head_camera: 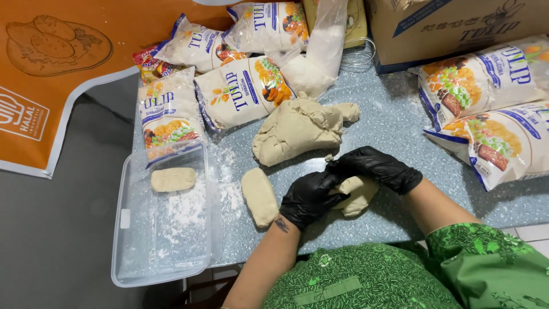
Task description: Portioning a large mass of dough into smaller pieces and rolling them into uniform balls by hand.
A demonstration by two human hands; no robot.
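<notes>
Both my hands wear black gloves. My left hand [309, 197] and my right hand [377, 167] are closed together around a small lump of pale dough [359, 195] on the speckled blue-grey counter [394, 123]. A shaped oblong dough piece [259, 195] lies just left of my left hand. The big mass of dough [297, 130] sits on the counter just beyond my hands. One more shaped piece [172, 179] rests inside a clear plastic container [132, 252] dusted with flour at the left.
Several white flour bags [240, 91] lie at the back left, more bags [492, 131] at the right. A clear bag of flour [314, 63] and a cardboard box [452, 26] stand behind. An orange banner [51, 74] hangs left of the counter.
</notes>
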